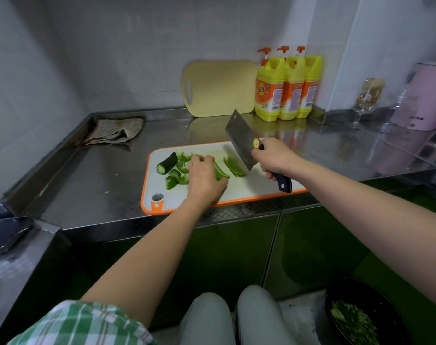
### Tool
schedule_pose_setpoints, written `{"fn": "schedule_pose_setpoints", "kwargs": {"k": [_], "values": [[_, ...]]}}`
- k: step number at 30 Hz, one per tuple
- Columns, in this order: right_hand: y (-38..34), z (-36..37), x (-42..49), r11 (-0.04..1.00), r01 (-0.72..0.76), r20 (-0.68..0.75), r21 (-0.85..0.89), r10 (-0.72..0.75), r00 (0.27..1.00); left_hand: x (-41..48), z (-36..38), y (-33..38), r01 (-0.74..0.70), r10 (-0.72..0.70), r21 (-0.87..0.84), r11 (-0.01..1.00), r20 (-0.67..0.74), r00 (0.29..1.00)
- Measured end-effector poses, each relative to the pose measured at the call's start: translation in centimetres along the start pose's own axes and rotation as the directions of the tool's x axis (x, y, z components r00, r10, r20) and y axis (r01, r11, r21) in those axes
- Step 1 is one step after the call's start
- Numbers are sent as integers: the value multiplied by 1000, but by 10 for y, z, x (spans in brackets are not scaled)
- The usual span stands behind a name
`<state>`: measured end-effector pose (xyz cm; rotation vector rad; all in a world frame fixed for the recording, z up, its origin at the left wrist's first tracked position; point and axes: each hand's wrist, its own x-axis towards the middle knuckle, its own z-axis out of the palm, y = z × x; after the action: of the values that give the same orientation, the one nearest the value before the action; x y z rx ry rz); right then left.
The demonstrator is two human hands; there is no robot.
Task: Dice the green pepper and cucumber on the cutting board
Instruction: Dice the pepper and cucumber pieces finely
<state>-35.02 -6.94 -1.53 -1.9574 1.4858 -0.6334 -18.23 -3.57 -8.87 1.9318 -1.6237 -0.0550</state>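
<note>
A white cutting board with an orange rim (239,189) lies on the steel counter. At its far left lies a dark cucumber piece (166,163), with several green pepper chunks (177,176) beside it. My left hand (205,176) presses down on a green pepper piece (221,173) in the board's middle. Just right of it lie cut pepper strips (235,167). My right hand (274,158) grips the black handle of a cleaver (242,141), whose blade is raised and tilted above the strips.
A yellow board (218,89) leans on the back wall beside three yellow detergent bottles (286,88). A folded cloth (114,131) lies back left. A glass (367,98) and pink appliance (425,95) stand at right. A black bowl of chopped greens (356,317) sits on the floor.
</note>
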Motion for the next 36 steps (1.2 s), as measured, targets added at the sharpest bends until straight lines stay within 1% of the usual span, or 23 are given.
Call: {"fn": "schedule_pose_setpoints", "kwargs": {"k": [3,5,7,9,10,12,14,20,25,30,36], "values": [[8,-6,3,999,-17,-17,47,18,1000,5,0,7,-83,106,227,970,-88,991],[14,-9,3,997,-28,-25,67,30,999,14,-3,9,-160,184,253,954,-74,980],[20,-10,3,996,-42,-19,77,44,999,25,-5,11,-270,272,189,944,13,962],[25,-11,2,995,-61,-9,79,62,998,36,-6,15,-408,379,169,897,182,908],[27,-11,2,995,-66,-5,79,67,998,41,-5,18,-455,401,173,874,271,875],[29,-12,1,994,-72,7,81,71,997,49,-3,25,-468,366,205,859,392,844],[30,-13,0,994,-74,19,84,73,997,55,0,28,-456,331,244,856,419,846],[27,-22,-5,994,-78,48,81,75,996,53,7,32,-461,380,333,822,281,881],[27,-21,-6,996,-84,89,7,83,993,38,20,39,-379,345,344,859,158,925],[19,-25,-10,997,-40,74,-72,45,996,27,13,27,-320,299,263,910,119,947],[10,-30,-12,962,-27,132,-270,65,989,19,15,22,-253,250,103,962,43,967]]}}
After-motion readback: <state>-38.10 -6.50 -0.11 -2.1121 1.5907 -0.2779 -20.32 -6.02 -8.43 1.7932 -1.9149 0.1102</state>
